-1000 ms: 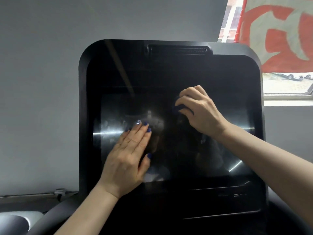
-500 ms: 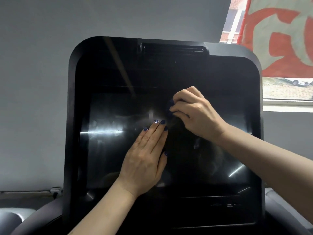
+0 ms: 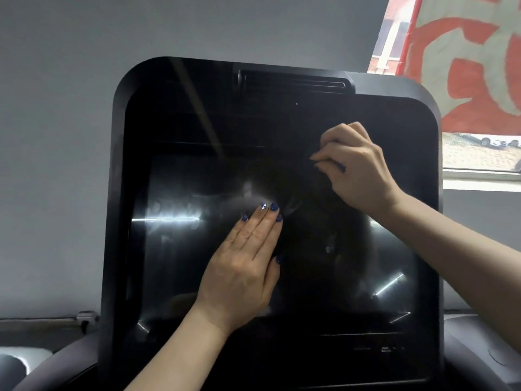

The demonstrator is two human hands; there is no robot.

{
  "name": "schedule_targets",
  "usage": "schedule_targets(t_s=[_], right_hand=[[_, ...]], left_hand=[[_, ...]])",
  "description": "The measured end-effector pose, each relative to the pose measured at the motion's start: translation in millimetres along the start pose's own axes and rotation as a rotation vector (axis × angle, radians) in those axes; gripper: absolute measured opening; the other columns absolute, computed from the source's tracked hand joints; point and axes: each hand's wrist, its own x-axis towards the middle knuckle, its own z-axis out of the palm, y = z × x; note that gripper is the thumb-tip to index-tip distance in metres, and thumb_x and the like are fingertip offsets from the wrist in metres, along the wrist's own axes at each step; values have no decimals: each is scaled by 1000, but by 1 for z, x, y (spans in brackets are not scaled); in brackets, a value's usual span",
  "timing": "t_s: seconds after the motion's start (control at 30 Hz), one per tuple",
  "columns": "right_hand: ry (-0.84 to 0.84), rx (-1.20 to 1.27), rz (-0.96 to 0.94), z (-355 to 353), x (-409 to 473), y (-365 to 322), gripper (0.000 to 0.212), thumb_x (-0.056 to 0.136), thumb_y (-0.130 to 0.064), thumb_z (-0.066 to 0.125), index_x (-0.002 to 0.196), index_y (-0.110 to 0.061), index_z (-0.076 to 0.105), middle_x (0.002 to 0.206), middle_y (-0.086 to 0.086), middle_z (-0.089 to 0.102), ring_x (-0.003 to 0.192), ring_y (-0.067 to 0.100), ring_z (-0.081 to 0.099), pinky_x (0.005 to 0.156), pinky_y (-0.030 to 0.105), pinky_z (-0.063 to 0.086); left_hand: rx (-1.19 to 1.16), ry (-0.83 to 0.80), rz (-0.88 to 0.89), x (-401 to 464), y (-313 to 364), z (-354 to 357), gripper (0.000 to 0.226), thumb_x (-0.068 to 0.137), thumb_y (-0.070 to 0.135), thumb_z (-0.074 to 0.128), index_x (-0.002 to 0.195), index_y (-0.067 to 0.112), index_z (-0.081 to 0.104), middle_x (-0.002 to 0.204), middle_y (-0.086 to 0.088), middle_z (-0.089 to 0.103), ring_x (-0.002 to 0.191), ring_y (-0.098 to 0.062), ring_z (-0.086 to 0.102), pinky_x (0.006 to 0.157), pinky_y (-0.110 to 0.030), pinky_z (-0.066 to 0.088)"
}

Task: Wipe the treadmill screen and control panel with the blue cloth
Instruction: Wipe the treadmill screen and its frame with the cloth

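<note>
right hand (image 3: 358, 167) pinched the blue cloth (image 3: 337, 165), mostly hidden, at upper right of treadmill screen (image 3: 324, 263), left hand (image 3: 245, 258) lay flat w/ straight fingers; best was prob overlapping strokes, light pressure.

The left hand (image 3: 242, 266) lies flat mid-screen (image 3: 180, 249), blocking the centre; bare glass lies open to its left
</note>
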Motion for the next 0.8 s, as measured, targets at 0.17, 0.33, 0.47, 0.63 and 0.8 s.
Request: schedule_targets(t_s=[0.17, 0.33, 0.47, 0.63, 0.8], right_hand=[[-12, 1, -8, 1, 1, 3, 3, 85, -2, 71, 83, 0, 73, 93, 10, 62, 87, 23, 49, 86, 14, 36], [37, -10, 36, 0, 10, 9, 4, 83, -1, 70, 80, 0, 73, 91, 10, 62, 87, 18, 46, 86, 7, 32], [-9, -4, 9, 1, 16, 12, 4, 83, -3, 71, 81, -1, 74, 92, 10, 62, 87, 23, 49, 85, 11, 34], [8, -26, 31, -7, 26, 21, 5, 81, -2, 70, 79, -1, 74, 91, 11, 63, 85, 30, 51, 82, 22, 38], [-31, -54, -32, 1, 42, 16, 6, 81, -10, 70, 80, -7, 75, 92, 7, 64, 91, 30, 52, 83, 36, 42]], left_hand=[[12, 5, 6, 0, 0, -1, 50, 100, 21, 45, 147, 1, 46, 159, -13, 37, 151, -22, 28, 123, -41, 28], [10, 5, 4, 0, 0, 0, 51, 100, 21, 47, 147, 2, 45, 159, -12, 37, 151, -21, 28, 122, -41, 28], [12, 7, 10, 0, 0, 0, 52, 98, 20, 48, 147, 1, 46, 159, -12, 37, 151, -22, 28, 122, -42, 29], [19, -9, 9, -1, 0, 0, 51, 100, 22, 46, 147, 2, 45, 159, -12, 36, 152, -21, 28, 122, -42, 30], [17, -29, 10, -1, 1, -1, 51, 101, 23, 46, 147, 1, 45, 160, -12, 35, 152, -22, 27, 123, -41, 27]])
